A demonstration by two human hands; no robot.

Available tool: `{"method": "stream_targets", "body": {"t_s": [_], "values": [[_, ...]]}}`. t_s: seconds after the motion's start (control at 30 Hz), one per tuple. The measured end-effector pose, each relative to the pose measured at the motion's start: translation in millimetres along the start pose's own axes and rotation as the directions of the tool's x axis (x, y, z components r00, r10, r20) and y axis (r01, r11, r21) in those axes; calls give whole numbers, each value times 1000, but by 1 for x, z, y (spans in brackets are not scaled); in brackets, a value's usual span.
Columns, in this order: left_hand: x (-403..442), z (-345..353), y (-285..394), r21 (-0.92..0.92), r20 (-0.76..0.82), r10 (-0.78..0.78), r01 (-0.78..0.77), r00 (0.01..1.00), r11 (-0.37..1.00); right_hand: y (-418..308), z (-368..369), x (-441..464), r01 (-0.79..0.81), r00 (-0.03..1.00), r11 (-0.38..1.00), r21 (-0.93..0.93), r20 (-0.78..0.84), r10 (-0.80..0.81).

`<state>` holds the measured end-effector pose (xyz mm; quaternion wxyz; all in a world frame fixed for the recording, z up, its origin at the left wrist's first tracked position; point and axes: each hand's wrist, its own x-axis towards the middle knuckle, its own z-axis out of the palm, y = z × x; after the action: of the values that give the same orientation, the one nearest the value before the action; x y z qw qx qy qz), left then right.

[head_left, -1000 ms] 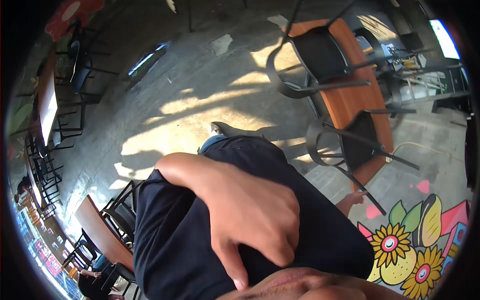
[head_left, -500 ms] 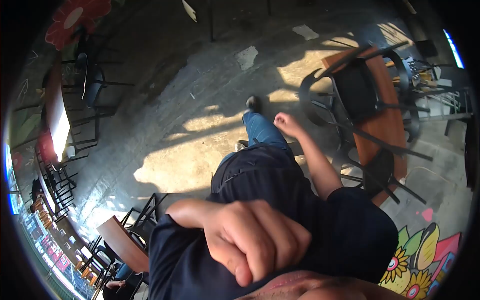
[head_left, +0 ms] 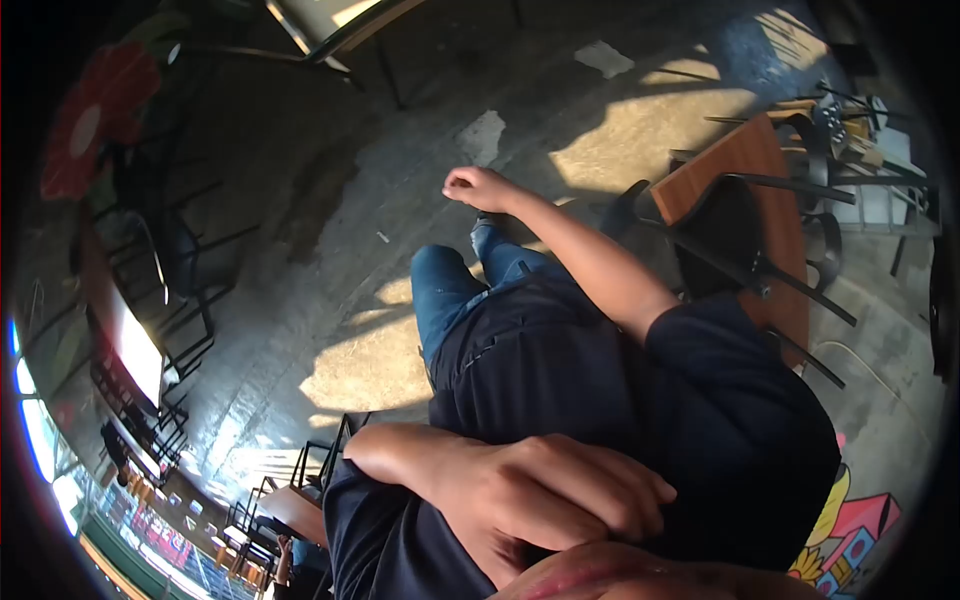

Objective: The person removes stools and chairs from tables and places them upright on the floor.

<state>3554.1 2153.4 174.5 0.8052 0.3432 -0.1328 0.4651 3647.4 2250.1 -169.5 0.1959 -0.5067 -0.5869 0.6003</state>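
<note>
My left hand (head_left: 560, 495) is raised close under my chin, just in front of the dark shirt (head_left: 560, 390). Its fingers are curled inward with the back of the hand towards me, so whatever lies inside them is hidden. Out in front, my right hand (head_left: 480, 188) hangs over the floor at the end of a stretched arm. Its fingers are loosely curled closed, and nothing shows in them. Below that hand are my legs in blue jeans (head_left: 440, 295), one foot ahead of the other knee.
To the right stands a wooden table (head_left: 725, 165) with black chairs (head_left: 720, 225) against it. More tables (head_left: 135, 345) and chairs line the left side. Another table (head_left: 350, 30) is at the top. Behind on the left, a person's arm (head_left: 284, 560) shows. Sunlit patches mark the concrete floor (head_left: 370, 370).
My right hand has swung forward and to the left. One knee has come up on the left. The left hand stays by my chin, shifted slightly right, and the surroundings have shifted.
</note>
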Motion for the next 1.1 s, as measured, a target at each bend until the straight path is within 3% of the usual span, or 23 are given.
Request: {"method": "stream_targets", "body": {"t_s": [0.03,0.1,0.23,0.3,0.33,0.37,0.4,0.43,0.5,0.53,0.57,0.63,0.7,0.77,0.8,0.9,0.97,1.03,1.1], "values": [[14,-8,6,-21,160,-141,146,977,989,-6,-10,16,5,1000,1000,-1,-28,-5],[43,-8,-9,-4,48,115,-115,992,993,-22,-42,39,8,996,1000,-13,-91,-9],[87,-52,12,117,361,-157,122,919,986,-19,-90,65,36,987,995,92,-157,-21],[124,-84,24,243,592,-338,237,731,940,-19,-123,67,-2,985,992,125,-172,24],[141,-100,29,207,649,-315,237,693,949,-8,-136,69,33,982,995,96,-190,-14],[157,-114,33,264,725,-370,262,581,928,-8,-155,68,59,972,997,53,-232,-45],[175,-131,38,318,781,-405,255,475,913,-6,-177,63,-16,962,1000,20,-271,21],[193,-147,41,370,825,-434,235,362,899,0,-194,61,-85,950,987,138,-287,122],[214,-176,49,404,790,-481,267,381,875,3,-229,50,-178,905,975,136,-366,217],[224,-199,48,427,794,-501,269,346,863,17,-240,48,-126,855,984,122,-490,170],[245,-213,44,393,851,-448,233,275,890,29,-251,45,-75,820,984,165,-551,154],[290,-233,30,481,841,-524,257,133,838,12,-285,28,-75,745,894,441,-571,345],[313,-268,5,434,879,-471,277,80,857,8,-305,15,-44,601,917,396,-722,341],[336,-301,-25,403,900,-435,310,39,861,17,-315,14,28,518,877,481,-757,399],[347,-315,-42,296,923,-375,469,82,832,23,-319,12,58,507,875,482,-769,390],[384,-329,-89,128,907,-351,642,231,756,44,-342,0,166,509,818,551,-758,408],[426,-340,-120,202,882,-447,737,150,645,48,-378,-11,65,513,775,629,-687,514],[454,-346,-168,195,873,-446,694,200,693,71,-423,-22,50,520,755,654,-662,540],[482,-342,-212,255,838,-529,761,134,596,88,-484,-33,21,511,729,684,-634,581]]}}
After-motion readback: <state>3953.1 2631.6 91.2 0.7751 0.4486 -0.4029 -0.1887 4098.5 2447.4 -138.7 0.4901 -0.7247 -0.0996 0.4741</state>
